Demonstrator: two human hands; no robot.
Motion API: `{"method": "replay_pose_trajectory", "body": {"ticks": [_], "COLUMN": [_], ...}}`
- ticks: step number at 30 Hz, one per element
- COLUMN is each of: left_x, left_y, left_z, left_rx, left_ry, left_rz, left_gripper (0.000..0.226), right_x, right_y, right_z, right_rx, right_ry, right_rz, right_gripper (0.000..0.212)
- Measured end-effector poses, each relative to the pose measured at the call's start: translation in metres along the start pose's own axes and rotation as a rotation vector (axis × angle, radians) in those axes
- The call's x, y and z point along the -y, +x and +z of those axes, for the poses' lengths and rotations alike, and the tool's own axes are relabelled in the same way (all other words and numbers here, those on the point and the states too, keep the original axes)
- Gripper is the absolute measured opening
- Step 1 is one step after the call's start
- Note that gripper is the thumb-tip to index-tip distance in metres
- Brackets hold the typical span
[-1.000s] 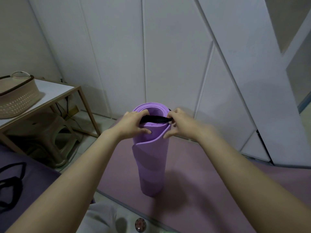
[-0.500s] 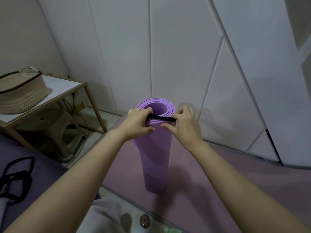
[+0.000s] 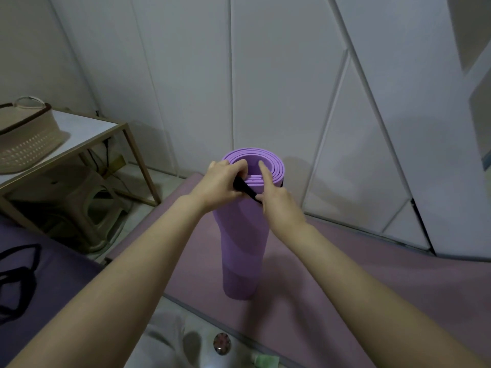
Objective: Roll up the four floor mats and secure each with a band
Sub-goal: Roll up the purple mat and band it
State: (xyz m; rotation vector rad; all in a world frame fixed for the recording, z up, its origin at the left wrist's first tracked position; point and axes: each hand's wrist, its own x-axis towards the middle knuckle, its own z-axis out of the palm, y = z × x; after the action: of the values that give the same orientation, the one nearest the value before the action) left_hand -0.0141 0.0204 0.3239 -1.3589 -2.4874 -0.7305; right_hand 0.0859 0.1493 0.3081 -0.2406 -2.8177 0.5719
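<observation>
A rolled purple mat (image 3: pixel 243 243) stands upright on a flat pink mat (image 3: pixel 358 282). A black band (image 3: pixel 245 191) is stretched around the roll's top end. My left hand (image 3: pixel 221 184) pinches the band at the near left side of the rim, thumb over the edge. My right hand (image 3: pixel 276 197) holds the band on the near right side, with its forefinger pointing up over the roll's open top. A dark purple mat (image 3: pixel 66 272) lies flat at the left with spare black bands (image 3: pixel 20 277) on it.
A low table (image 3: pixel 87 134) with a beige woven basket (image 3: pixel 25 139) stands at the left, a plastic stool (image 3: pixel 87 208) beneath it. White wall panels rise right behind the roll. A round floor drain (image 3: pixel 221 342) and a small green bottle (image 3: pixel 265 361) lie near my knees.
The band has gone from lying across the roll's top opening to sitting around its upper end. My right forefinger has lifted over the rim. The view has shifted slightly.
</observation>
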Motion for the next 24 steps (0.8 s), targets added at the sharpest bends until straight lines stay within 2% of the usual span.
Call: {"method": "replay_pose_trajectory", "body": {"ticks": [6,10,13,15,18,20,22,24], "left_x": [0.005,0.015,0.020,0.024,0.029,0.028,0.024,0.024], "left_y": [-0.005,-0.008,-0.012,-0.021,-0.047,-0.064,-0.077,-0.087], "left_z": [0.007,-0.005,-0.009,-0.005,0.009,0.026,0.045,0.063], "left_rx": [-0.034,0.047,0.024,-0.073,-0.217,-0.229,-0.186,-0.162], "left_ry": [-0.016,-0.111,0.092,0.230,0.263,0.172,0.080,-0.029], "left_rz": [0.031,0.070,0.147,0.171,0.143,0.087,-0.014,-0.132], "left_gripper": [0.030,0.044,0.052,0.041,0.018,0.007,0.015,0.013], "right_x": [-0.004,-0.013,-0.015,-0.016,-0.016,-0.021,-0.023,-0.023], "right_y": [0.023,0.024,0.025,0.025,0.021,0.021,0.020,0.018], "right_z": [-0.020,-0.022,-0.024,-0.026,-0.029,-0.027,-0.027,-0.028], "right_rx": [0.151,0.163,0.158,0.172,0.177,0.175,0.171,0.166], "right_ry": [0.060,0.145,0.190,0.259,0.479,0.432,0.375,0.366], "right_rz": [0.003,0.068,0.096,0.122,0.188,0.140,0.120,0.116], "right_gripper": [0.041,0.049,0.048,0.043,0.032,0.038,0.042,0.039]}}
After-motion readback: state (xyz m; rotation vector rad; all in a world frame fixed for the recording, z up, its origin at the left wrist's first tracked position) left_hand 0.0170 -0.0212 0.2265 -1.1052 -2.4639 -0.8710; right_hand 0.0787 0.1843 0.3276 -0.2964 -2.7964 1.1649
